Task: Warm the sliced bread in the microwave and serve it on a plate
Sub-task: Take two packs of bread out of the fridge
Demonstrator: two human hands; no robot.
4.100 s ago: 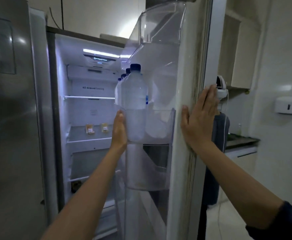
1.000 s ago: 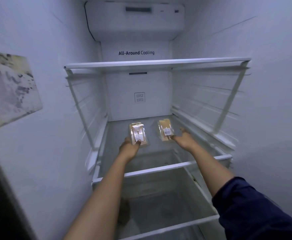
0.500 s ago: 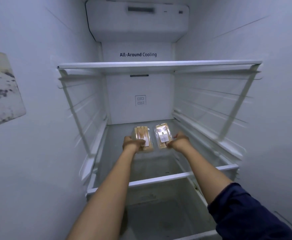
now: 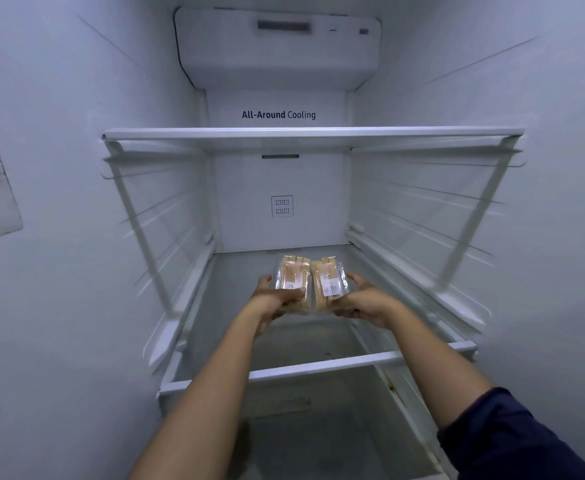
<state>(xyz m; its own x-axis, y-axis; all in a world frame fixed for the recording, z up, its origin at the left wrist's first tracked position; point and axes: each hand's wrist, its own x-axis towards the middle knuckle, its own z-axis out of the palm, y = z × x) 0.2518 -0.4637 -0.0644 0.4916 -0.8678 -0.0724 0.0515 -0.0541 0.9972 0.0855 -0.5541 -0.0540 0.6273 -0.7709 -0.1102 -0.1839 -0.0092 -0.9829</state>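
Note:
Two clear plastic packs of sliced bread are held side by side, touching, just above the middle fridge shelf (image 4: 235, 292). My left hand (image 4: 273, 301) grips the left bread pack (image 4: 293, 277), thumb across its front. My right hand (image 4: 362, 301) grips the right bread pack (image 4: 327, 282), which has a white label on it. Both packs are tilted up toward me. No microwave or plate is in view.
I look into an open fridge. A glass shelf (image 4: 312, 133) spans the fridge above my hands, and the front rail (image 4: 319, 370) of the middle shelf crosses under my forearms. White side walls close in left and right. A lower compartment (image 4: 319, 434) lies beneath.
After the fridge door was opened, both hands reached the packs lying on the shelf, gripped them, lifted them and brought them together toward me.

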